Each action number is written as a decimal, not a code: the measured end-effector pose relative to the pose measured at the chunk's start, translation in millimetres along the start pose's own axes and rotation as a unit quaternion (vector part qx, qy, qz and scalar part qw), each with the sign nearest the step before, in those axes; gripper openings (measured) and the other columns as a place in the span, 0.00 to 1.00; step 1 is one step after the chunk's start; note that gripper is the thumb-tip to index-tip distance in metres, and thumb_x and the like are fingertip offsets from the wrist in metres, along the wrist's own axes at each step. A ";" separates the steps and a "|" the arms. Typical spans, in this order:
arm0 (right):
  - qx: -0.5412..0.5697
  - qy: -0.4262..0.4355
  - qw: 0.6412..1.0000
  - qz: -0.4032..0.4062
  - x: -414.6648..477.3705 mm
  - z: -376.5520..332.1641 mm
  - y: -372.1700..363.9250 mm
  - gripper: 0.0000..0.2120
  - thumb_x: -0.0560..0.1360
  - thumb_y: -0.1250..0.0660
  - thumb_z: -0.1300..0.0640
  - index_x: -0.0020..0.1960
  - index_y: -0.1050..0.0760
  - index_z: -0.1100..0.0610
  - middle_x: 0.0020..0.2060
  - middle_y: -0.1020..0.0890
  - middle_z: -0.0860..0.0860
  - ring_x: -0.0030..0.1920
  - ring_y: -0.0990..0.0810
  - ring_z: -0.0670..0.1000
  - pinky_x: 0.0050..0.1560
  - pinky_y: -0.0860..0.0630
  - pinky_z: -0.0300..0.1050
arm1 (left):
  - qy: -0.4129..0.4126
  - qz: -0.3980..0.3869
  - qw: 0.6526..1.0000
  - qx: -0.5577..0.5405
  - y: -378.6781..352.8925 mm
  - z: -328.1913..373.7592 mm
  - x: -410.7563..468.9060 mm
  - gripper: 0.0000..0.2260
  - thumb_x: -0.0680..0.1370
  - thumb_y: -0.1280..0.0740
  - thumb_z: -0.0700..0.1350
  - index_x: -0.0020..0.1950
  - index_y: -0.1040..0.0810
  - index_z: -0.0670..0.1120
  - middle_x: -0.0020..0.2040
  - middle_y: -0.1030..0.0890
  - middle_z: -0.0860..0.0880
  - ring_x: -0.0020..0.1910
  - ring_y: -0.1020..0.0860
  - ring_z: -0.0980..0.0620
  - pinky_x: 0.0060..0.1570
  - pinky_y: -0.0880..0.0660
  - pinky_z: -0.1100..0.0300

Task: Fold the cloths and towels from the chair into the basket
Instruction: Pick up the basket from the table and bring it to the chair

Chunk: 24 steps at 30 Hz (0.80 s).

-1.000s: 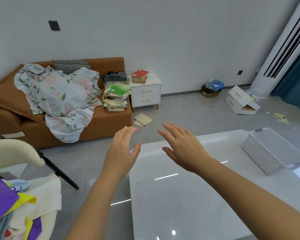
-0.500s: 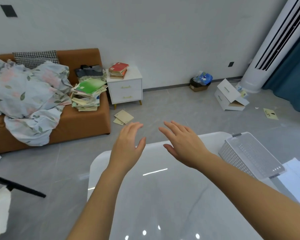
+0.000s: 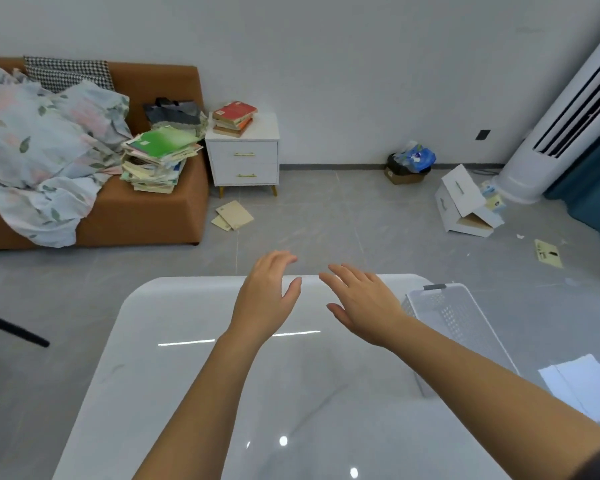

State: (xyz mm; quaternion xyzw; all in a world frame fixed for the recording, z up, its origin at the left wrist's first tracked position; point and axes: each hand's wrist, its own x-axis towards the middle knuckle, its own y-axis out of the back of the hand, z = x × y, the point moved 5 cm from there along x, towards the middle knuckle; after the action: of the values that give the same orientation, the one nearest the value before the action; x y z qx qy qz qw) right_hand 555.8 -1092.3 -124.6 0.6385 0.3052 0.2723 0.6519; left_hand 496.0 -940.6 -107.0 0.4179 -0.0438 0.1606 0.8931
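Only a black chair leg [image 3: 13, 331] shows at far left, with no cloths in view, so the left hand [image 3: 267, 301] and right hand [image 3: 366, 304] hover over the glossy white surface [image 3: 174, 382] with fingers [image 3: 343, 273] loosely spread and holding nothing, likely awaiting a cloth, while the empty basket [image 3: 430, 308] waits at its right edge and a littered grey floor [image 3: 343, 220] lies beyond.

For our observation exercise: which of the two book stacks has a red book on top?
The small stack on the white nightstand; the larger stack on the sofa has a green one on top.
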 end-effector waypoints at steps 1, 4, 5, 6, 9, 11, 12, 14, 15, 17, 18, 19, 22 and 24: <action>0.004 -0.003 1.000 -0.013 -3.0 12.8 -5.7 0.24 0.80 0.41 0.49 0.73 0.40 0.53 0.73 0.36 0.54 0.72 0.37 0.57 0.67 0.35 0.53 | 0.008 -0.002 1.000 0.000 -10.7 5.0 1.8 0.16 0.79 0.38 0.47 0.67 0.29 0.49 0.67 0.29 0.54 0.66 0.32 0.55 0.58 0.37 0.67; 0.030 -0.034 0.998 -0.038 -10.4 51.2 -27.1 0.25 0.81 0.44 0.48 0.75 0.44 0.53 0.75 0.40 0.53 0.74 0.41 0.55 0.69 0.38 0.51 | 0.037 -0.021 0.999 -0.009 -45.6 16.3 16.0 0.15 0.80 0.38 0.47 0.67 0.29 0.49 0.66 0.29 0.53 0.65 0.31 0.55 0.57 0.36 0.66; 0.037 -0.046 0.997 -0.049 -13.7 63.5 -36.3 0.25 0.81 0.45 0.48 0.75 0.44 0.53 0.75 0.41 0.53 0.74 0.42 0.54 0.69 0.39 0.51 | 0.048 -0.032 0.998 -0.011 -58.7 19.0 21.8 0.15 0.80 0.39 0.47 0.67 0.29 0.49 0.66 0.29 0.53 0.64 0.31 0.55 0.56 0.35 0.65; 0.041 -0.059 0.996 -0.060 -17.3 76.6 -46.9 0.25 0.81 0.45 0.48 0.75 0.45 0.53 0.75 0.42 0.52 0.74 0.43 0.54 0.70 0.39 0.51 | 0.055 -0.045 0.997 -0.010 -72.4 21.9 27.9 0.15 0.80 0.39 0.47 0.67 0.29 0.49 0.66 0.29 0.53 0.64 0.31 0.55 0.56 0.35 0.65; 0.057 -0.101 0.990 -0.079 -29.7 120.1 -76.1 0.25 0.81 0.46 0.48 0.75 0.46 0.52 0.75 0.42 0.52 0.75 0.43 0.53 0.70 0.39 0.51 | 0.063 -0.077 0.995 -0.003 -116.5 32.3 42.2 0.14 0.80 0.39 0.47 0.66 0.29 0.49 0.65 0.28 0.52 0.63 0.30 0.54 0.55 0.34 0.64; 0.065 -0.122 0.986 -0.094 -39.1 150.2 -96.0 0.24 0.81 0.46 0.49 0.75 0.45 0.52 0.75 0.41 0.51 0.74 0.42 0.53 0.69 0.38 0.51 | 0.071 -0.110 0.991 0.006 -149.9 40.7 46.4 0.14 0.80 0.39 0.46 0.65 0.28 0.49 0.65 0.28 0.53 0.64 0.30 0.54 0.57 0.33 0.62; 0.065 -0.129 0.984 -0.105 -43.1 164.6 -106.3 0.24 0.81 0.46 0.49 0.75 0.45 0.52 0.75 0.41 0.51 0.73 0.41 0.53 0.68 0.38 0.51 | 0.074 -0.131 0.989 0.017 -167.4 44.5 47.4 0.14 0.80 0.40 0.46 0.65 0.29 0.49 0.66 0.28 0.53 0.64 0.31 0.54 0.58 0.32 0.61; 0.064 -0.136 0.981 -0.122 -47.4 194.0 -127.0 0.23 0.81 0.46 0.49 0.74 0.44 0.52 0.74 0.39 0.51 0.73 0.40 0.53 0.67 0.37 0.51 | 0.087 -0.163 0.982 0.041 -202.1 49.2 50.0 0.14 0.80 0.41 0.47 0.65 0.29 0.49 0.66 0.29 0.54 0.64 0.31 0.54 0.58 0.30 0.58; 0.065 -0.137 0.980 -0.129 -48.6 208.0 -137.6 0.23 0.81 0.46 0.49 0.74 0.44 0.52 0.73 0.39 0.51 0.72 0.39 0.53 0.66 0.36 0.51 | 0.098 -0.176 0.978 0.050 -218.9 50.3 50.8 0.14 0.80 0.41 0.46 0.65 0.29 0.49 0.66 0.29 0.54 0.63 0.31 0.54 0.58 0.30 0.58; 0.063 -0.131 0.979 -0.146 -50.5 234.3 -158.2 0.23 0.81 0.46 0.49 0.74 0.43 0.53 0.72 0.37 0.51 0.71 0.37 0.53 0.65 0.35 0.51 | 0.131 -0.187 0.972 0.058 -252.0 50.8 50.4 0.13 0.80 0.41 0.46 0.64 0.28 0.49 0.65 0.28 0.53 0.62 0.30 0.53 0.57 0.29 0.57; 0.064 -0.128 0.977 -0.156 -52.7 246.8 -168.6 0.22 0.81 0.46 0.49 0.74 0.43 0.53 0.72 0.36 0.51 0.71 0.37 0.53 0.65 0.34 0.51 | 0.147 -0.193 0.968 0.058 -269.4 51.3 49.4 0.13 0.80 0.41 0.46 0.64 0.28 0.49 0.65 0.28 0.53 0.62 0.29 0.53 0.57 0.29 0.57; 0.068 -0.127 0.976 -0.165 -55.1 258.4 -178.5 0.22 0.81 0.46 0.49 0.73 0.43 0.53 0.72 0.36 0.51 0.71 0.37 0.54 0.64 0.34 0.51 | 0.166 -0.200 0.964 0.051 -286.9 52.0 47.6 0.13 0.80 0.40 0.46 0.64 0.28 0.49 0.65 0.28 0.52 0.61 0.28 0.52 0.57 0.29 0.57; 0.070 -0.119 0.974 -0.178 -62.0 290.3 -205.7 0.22 0.81 0.45 0.49 0.73 0.42 0.53 0.71 0.35 0.52 0.70 0.36 0.54 0.63 0.32 0.51 | 0.241 -0.200 0.950 -0.001 -338.3 51.0 41.0 0.13 0.79 0.39 0.46 0.63 0.27 0.47 0.63 0.26 0.50 0.60 0.27 0.51 0.57 0.30 0.57; 0.074 -0.126 0.971 -0.188 -67.2 313.1 -222.2 0.22 0.81 0.46 0.49 0.73 0.42 0.53 0.71 0.36 0.52 0.70 0.36 0.54 0.64 0.33 0.52 | 0.289 -0.194 0.936 -0.041 -370.6 52.3 38.3 0.14 0.79 0.39 0.46 0.64 0.27 0.46 0.64 0.26 0.49 0.61 0.28 0.51 0.57 0.30 0.58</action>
State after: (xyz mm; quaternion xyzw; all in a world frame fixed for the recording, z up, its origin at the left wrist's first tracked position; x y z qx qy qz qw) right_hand 736.9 -1359.0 -343.6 0.6457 0.3540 0.0389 0.6755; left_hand 655.0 -1192.9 -336.4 0.3170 0.2919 0.0959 0.8973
